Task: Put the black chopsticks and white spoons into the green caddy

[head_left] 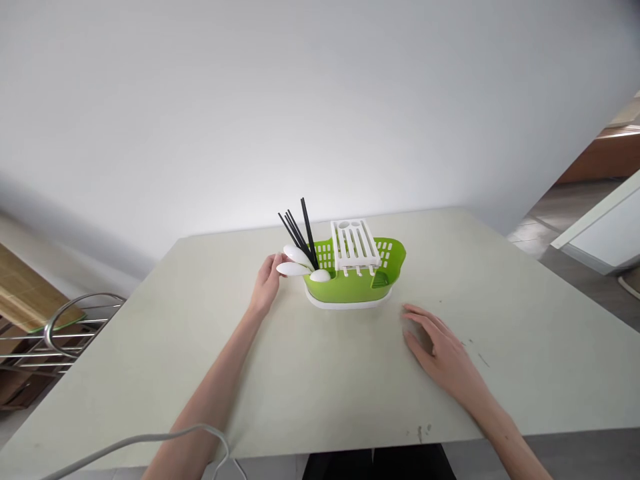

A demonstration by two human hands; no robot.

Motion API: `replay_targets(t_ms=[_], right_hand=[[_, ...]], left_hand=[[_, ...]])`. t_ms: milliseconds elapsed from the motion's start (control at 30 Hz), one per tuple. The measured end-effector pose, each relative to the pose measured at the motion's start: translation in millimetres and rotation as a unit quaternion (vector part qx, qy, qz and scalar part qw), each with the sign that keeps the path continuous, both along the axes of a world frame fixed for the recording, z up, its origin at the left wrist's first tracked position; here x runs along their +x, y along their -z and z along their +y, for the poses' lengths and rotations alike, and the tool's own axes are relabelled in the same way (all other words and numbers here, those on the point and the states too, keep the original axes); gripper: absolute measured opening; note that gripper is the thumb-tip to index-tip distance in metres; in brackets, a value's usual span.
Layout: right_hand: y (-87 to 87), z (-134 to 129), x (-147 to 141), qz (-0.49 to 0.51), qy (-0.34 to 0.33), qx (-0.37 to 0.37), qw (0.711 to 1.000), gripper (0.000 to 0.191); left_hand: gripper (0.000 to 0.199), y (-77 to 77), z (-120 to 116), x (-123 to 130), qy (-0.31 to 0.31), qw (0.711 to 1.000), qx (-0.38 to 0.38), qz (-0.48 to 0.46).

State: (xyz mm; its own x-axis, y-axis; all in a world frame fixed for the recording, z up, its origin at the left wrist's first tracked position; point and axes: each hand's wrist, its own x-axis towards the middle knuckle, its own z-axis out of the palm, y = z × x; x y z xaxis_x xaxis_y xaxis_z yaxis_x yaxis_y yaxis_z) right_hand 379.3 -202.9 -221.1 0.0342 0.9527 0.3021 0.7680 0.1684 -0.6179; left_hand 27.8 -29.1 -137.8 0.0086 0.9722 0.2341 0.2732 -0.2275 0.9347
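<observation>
A green cutlery basket with slotted sides rests on a white base tray. Across its top sits a white slotted rack with small hooks along the front. Several black chopsticks and white spoons lean out of the basket's left end. My left hand is beside those spoons, its fingers loosely extended and partly hidden behind the spoon heads; whether it touches them is unclear. Lying low over the table at the basket's front right, my right hand has its fingers apart and holds nothing.
The pale table backs onto a white wall. A grey cable crosses my left forearm. Left of the table stands a metal rack with a wooden board. A white panel stands beyond the right edge.
</observation>
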Motion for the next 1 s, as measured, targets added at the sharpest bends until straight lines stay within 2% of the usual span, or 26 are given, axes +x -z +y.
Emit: replay_targets(t_ms=[167, 267, 367, 533, 733, 1000], right_hand=[[-4.8, -1.5, -0.3, 0.032, 0.007, -0.017, 0.999, 0.026], [-8.5, -2.8, -1.0, 0.045, 0.004, -0.029, 0.999, 0.028], [-11.5, -3.6, -1.2, 0.054, -0.003, -0.027, 0.998, 0.028], [-12.9, -3.1, 0.4, 0.057, -0.014, -0.021, 0.998, 0.027], [-11.8, -3.2, 1.2, 0.062, -0.02, -0.022, 0.998, 0.027], [-14.1, -3.7, 1.2, 0.046, -0.022, -0.009, 0.999, 0.024]], left_hand=[[0.062, -56.0, 11.6, 21.1, 0.085, 0.983, -0.056, -0.152], [0.062, -85.4, 19.4, 35.1, 0.113, 0.976, -0.083, -0.167], [0.057, -104.0, 28.2, 46.0, 0.097, 0.979, -0.105, -0.143], [0.054, -114.2, 42.2, 55.5, 0.09, 0.986, -0.116, -0.083], [0.062, -114.4, 47.5, 55.2, 0.094, 0.991, -0.094, 0.032], [0.057, -111.9, 53.4, 56.2, 0.068, 0.989, -0.096, 0.095]])
